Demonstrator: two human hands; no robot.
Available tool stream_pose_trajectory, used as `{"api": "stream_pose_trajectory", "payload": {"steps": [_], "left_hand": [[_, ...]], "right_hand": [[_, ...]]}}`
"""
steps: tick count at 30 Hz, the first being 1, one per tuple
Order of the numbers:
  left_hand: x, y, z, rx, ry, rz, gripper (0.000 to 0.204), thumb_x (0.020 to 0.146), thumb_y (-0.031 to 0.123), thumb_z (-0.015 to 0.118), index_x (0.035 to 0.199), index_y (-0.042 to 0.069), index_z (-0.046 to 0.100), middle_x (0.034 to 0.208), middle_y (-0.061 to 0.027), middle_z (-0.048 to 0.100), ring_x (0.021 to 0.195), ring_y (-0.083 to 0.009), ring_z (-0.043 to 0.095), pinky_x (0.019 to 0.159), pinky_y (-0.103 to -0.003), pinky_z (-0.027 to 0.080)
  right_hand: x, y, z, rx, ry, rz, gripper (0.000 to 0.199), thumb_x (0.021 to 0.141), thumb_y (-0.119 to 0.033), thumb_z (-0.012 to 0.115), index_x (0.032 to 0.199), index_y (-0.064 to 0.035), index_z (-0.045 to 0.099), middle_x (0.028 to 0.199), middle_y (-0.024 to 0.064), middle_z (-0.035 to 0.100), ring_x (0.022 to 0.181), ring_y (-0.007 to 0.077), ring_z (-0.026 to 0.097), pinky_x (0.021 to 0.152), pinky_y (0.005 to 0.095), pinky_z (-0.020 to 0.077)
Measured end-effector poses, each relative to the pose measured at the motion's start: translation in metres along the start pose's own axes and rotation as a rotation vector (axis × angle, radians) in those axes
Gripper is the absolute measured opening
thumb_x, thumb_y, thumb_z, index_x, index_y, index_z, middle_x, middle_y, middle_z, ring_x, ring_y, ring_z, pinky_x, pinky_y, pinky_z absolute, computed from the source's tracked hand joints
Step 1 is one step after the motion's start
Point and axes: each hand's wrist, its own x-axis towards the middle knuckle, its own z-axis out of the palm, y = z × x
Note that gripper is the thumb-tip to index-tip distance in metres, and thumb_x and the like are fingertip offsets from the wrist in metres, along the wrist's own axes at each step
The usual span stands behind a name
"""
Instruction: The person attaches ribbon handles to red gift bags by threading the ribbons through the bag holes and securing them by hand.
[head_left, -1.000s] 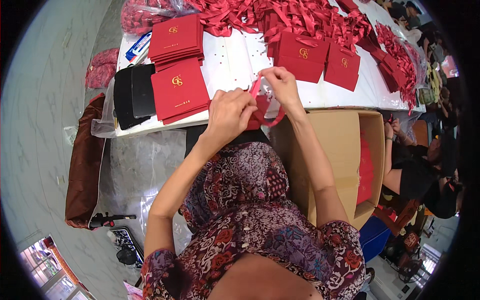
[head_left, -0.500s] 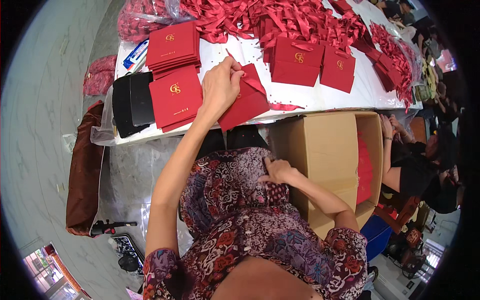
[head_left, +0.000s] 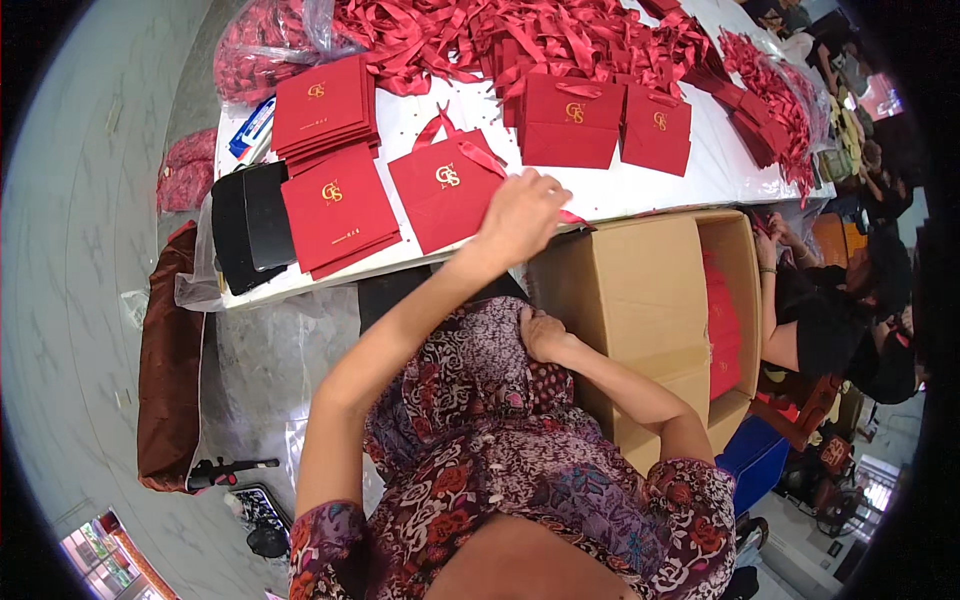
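Note:
My left hand (head_left: 525, 215) is over the table's front edge, fingers loosely bent and slightly blurred, with nothing visible in them. Just beyond its fingertips a loose red ribbon (head_left: 572, 217) lies on the white tabletop. To the left lies a flat red paper gift bag (head_left: 440, 195) with a gold emblem; a red ribbon (head_left: 482, 157) trails over its upper right corner and a loop stands at its top. Down by my patterned blouse (head_left: 470, 370), my right hand (head_left: 545, 333) has its fingers curled in against the cloth; whatever they may hold is hidden.
Stacks of red bags (head_left: 340, 210) lie at left beside a black pouch (head_left: 250, 215). Ribboned bags (head_left: 570, 125) and a ribbon heap (head_left: 430, 40) fill the table's back. An open cardboard box (head_left: 650, 310) with red bags stands right; a co-worker's arm (head_left: 768, 260) is beyond it.
My left hand has let go of the bag's ribbon and moved right, toward the loose ribbon. My right hand's fingers have curled in against the blouse. The view has shifted slightly.

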Motion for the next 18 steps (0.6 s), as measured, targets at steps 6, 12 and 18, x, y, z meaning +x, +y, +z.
{"api": "stream_pose_trajectory", "payload": {"steps": [6,12,18], "left_hand": [[-0.020,0.002,0.045,0.222,-0.106,0.020,0.024,0.078,0.015,0.072,0.100,0.008,0.068,0.106,-0.0059,0.064,0.102,-0.0267,0.056,0.080,-0.039,0.048],[-0.016,0.000,0.009,-0.102,0.066,-0.176,0.014,0.083,0.008,0.066,0.097,0.006,0.065,0.086,-0.0113,0.067,0.081,-0.0324,0.063,0.070,-0.042,0.050],[-0.042,-0.032,-0.058,-0.403,0.293,-0.635,0.011,0.093,0.011,0.059,0.101,0.004,0.062,0.081,-0.0140,0.068,0.079,-0.0291,0.071,0.069,-0.036,0.053]], "right_hand": [[-0.003,-0.001,-0.004,-0.108,0.015,-0.097,0.045,0.083,-0.011,0.066,0.117,0.0113,0.046,0.112,0.0306,0.064,0.103,0.0331,0.068,0.084,0.0369,0.0566],[0.005,0.006,0.010,-0.064,0.188,-0.039,0.033,0.084,-0.006,0.063,0.110,0.0077,0.049,0.105,0.0282,0.067,0.096,0.0365,0.069,0.076,0.0411,0.0583],[-0.006,0.010,-0.012,0.162,0.186,-0.154,0.034,0.080,0.001,0.065,0.107,0.0078,0.046,0.095,0.0324,0.066,0.092,0.0454,0.067,0.078,0.0486,0.0563]]}}
